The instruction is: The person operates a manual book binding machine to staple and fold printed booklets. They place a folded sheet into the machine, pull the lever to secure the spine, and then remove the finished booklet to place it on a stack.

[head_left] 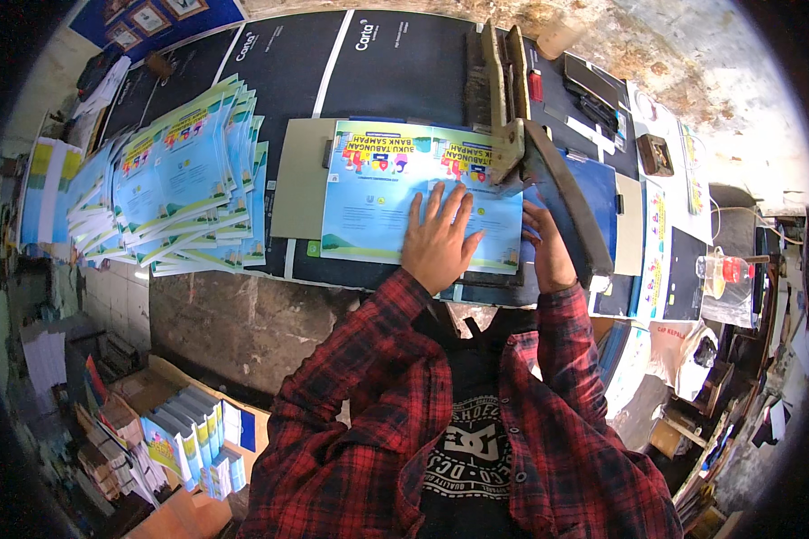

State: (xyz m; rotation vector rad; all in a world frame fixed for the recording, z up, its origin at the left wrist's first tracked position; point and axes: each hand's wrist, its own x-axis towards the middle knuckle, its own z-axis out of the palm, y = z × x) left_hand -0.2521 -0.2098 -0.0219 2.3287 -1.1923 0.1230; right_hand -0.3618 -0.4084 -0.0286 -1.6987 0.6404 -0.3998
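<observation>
A light-blue printed sheet (382, 202) with colourful cartoon drawings lies on the dark tabletop, its heading upside down to me. My left hand (440, 235) rests flat on it, fingers spread. At the sheet's right edge is my right hand (548, 247), its fingers apart and slightly bent; whether they touch the edge I cannot tell. A heavy metal device (510, 99) with two upright plates reaches over the sheet's upper right corner. Its long, dark curved lever (568, 193) slants down just right of my right hand. A grey board (301, 180) shows at the sheet's left.
Fanned piles of matching printed sheets (175, 180) cover the table's left end. To the right are a blue board (593, 193), a small dark block (654, 154), a red-handled tool (536, 85) and a dark phone-like object (591, 79). Below left, a cardboard box (166, 373) holds booklets.
</observation>
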